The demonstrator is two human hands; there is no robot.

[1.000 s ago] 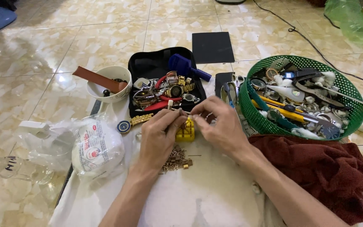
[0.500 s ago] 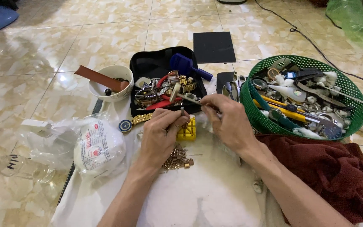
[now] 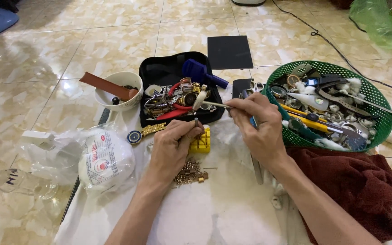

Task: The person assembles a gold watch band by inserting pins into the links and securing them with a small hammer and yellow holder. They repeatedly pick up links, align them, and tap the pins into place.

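Nearest: one white cloth (image 3: 214,208) spread on the floor, one dark red towel (image 3: 359,186) to the right. On the cloth, one small heap of loose gold links (image 3: 189,171), just under the left hand (image 3: 171,145).

Left hand fingers pinched narrow on one short pin (image 3: 196,122), held upright over one yellow block (image 3: 201,144). Right hand (image 3: 259,129) closed on one thin metal tool (image 3: 214,105), tip pointing left, just above the pin.

Judged: mid-step on link work at the block, pin not yet seated. Next move calls for a steady left pinch and a fine lining-up of tool tip and pin.

Left of the hands: one plastic bag (image 3: 100,159), one bottle (image 3: 10,179), one gold watch (image 3: 144,133).

Farther out: one white bowl (image 3: 110,102), one open black case (image 3: 159,72) full of watches, too tangled to count, one green basket (image 3: 377,104) of parts, one black square pad (image 3: 229,52).
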